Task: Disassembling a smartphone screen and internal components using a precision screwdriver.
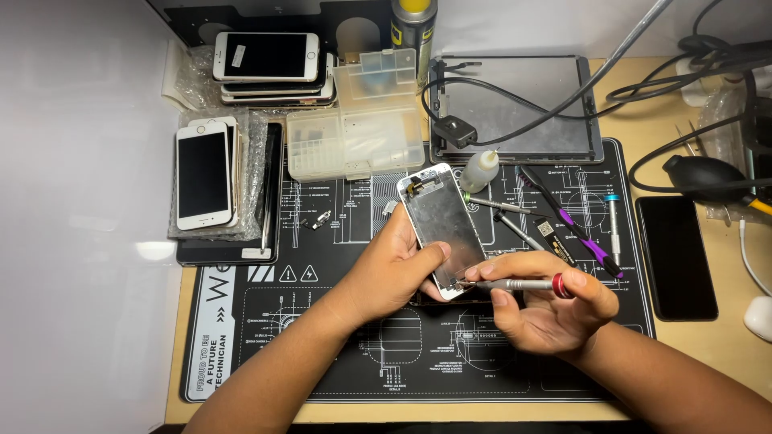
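My left hand grips a phone screen assembly, back side up, showing its silver metal shield plate. It is tilted above the black repair mat. My right hand holds a small silver screwdriver with a red cap, lying sideways. Its tip touches the lower end of the assembly near my left thumb.
Stacks of white phones lie at the left and back. A clear parts box, a tablet with cables, a small squeeze bottle, more screwdrivers, purple tweezers, a dark phone and a black air blower surround the mat.
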